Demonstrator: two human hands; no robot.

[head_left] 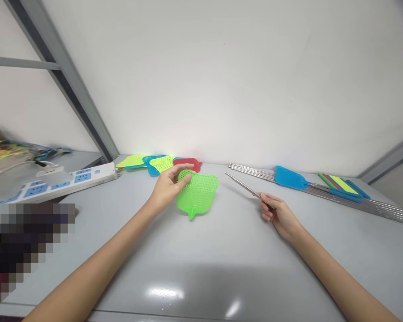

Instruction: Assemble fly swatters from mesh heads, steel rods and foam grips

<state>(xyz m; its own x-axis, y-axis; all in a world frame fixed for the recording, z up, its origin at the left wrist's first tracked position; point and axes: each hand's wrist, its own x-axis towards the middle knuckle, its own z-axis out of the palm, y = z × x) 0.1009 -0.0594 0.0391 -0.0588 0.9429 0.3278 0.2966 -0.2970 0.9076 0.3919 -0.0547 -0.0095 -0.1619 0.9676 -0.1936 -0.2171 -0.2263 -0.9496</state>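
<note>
My left hand [170, 187] grips a green perforated fly swatter head [198, 192] by its upper left edge. The short socket of that head points down toward me. To the right, my right hand [273, 212] is closed around a thin metal rod [242, 184], whose free end slants up and left. Rod and green head are apart. Behind my left hand lie more swatter heads: a red one [190, 163], a yellow one [161, 164] and blue ones, partly overlapping.
A blue swatter head [290, 177] rests on a bundle of metal rods [383, 208] at the right, near coloured sleeves [344, 184]. A white power strip [70, 180] lies at the left on the grey table [174, 264]. A wall stands behind.
</note>
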